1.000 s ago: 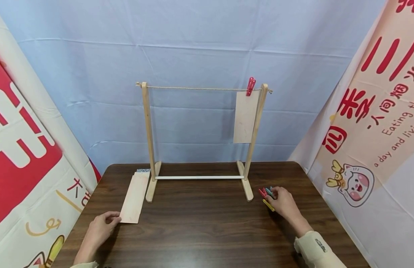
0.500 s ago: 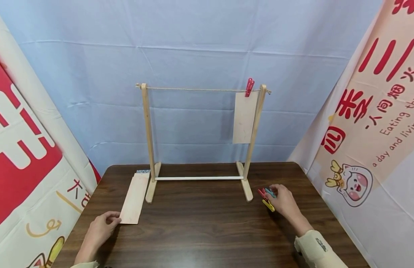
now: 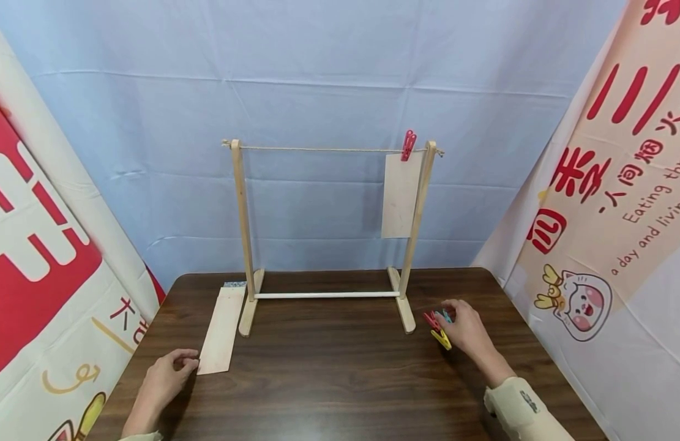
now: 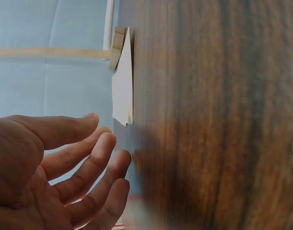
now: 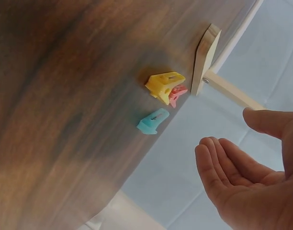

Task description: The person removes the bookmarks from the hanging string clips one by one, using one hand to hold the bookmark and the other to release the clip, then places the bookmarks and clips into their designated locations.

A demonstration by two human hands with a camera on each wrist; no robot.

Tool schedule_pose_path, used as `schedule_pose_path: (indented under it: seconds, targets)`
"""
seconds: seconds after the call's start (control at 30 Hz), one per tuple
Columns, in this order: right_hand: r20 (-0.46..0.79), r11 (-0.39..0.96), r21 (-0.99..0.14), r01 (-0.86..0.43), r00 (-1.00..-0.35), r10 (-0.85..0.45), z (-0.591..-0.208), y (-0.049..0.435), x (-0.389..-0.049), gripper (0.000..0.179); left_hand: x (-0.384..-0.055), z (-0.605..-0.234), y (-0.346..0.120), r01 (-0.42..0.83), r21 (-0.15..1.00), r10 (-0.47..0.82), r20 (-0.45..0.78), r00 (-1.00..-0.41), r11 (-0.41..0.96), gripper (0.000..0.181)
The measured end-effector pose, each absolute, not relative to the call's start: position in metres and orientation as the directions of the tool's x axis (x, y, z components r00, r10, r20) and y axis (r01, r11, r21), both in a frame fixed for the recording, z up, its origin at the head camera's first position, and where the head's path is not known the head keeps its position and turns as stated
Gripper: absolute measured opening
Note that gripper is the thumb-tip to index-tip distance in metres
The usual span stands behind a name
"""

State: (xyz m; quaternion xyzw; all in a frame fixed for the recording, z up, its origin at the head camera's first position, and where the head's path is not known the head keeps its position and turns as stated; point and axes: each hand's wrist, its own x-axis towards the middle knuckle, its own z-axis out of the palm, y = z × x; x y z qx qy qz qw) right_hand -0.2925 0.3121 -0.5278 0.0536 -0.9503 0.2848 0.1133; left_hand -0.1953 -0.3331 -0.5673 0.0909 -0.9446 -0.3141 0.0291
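Observation:
My left hand [image 3: 168, 375] is beside the near left corner of a pale, thin rectangular card [image 3: 223, 331] lying on the table. In the left wrist view its fingers are loosely bent and hold nothing, apart from the card's end [image 4: 122, 96]. Over the table's right side hovers my right hand [image 3: 465, 327], fingers relaxed. Close by lie a red clothespin [image 5: 177, 95], a yellow clothespin [image 5: 164, 86] and a blue clothespin [image 5: 153, 121], which the right wrist view shows apart from the fingers. A similar card [image 3: 399, 199] hangs from a cord [image 3: 317, 149], pinned by a red clothespin [image 3: 408, 146].
A wooden frame [image 3: 243, 223] with a white lower bar [image 3: 325, 295] stands at the back of the brown table [image 3: 317, 380]. A patterned blue-white strip [image 3: 235, 284] shows past the card's far end. Blue cloth [image 3: 317, 55] hangs behind.
The card on the left has shifted slightly, and its stepped outline is now a single one. Near my right hand the yellow clothespin has turned a little. Both hands stay almost in place.

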Motion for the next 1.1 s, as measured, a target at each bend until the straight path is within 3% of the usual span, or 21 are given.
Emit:
schedule_pose_path:
  seconds: [1.1]
  targets:
    - [0.279,0.802,-0.544,-0.246,-0.955,-0.103,-0.499,0.306,-0.300,0.042,-0.208,-0.538,-0.299,-0.045,0.657,-0.154,0.109,-0.982,0.752,0.037]
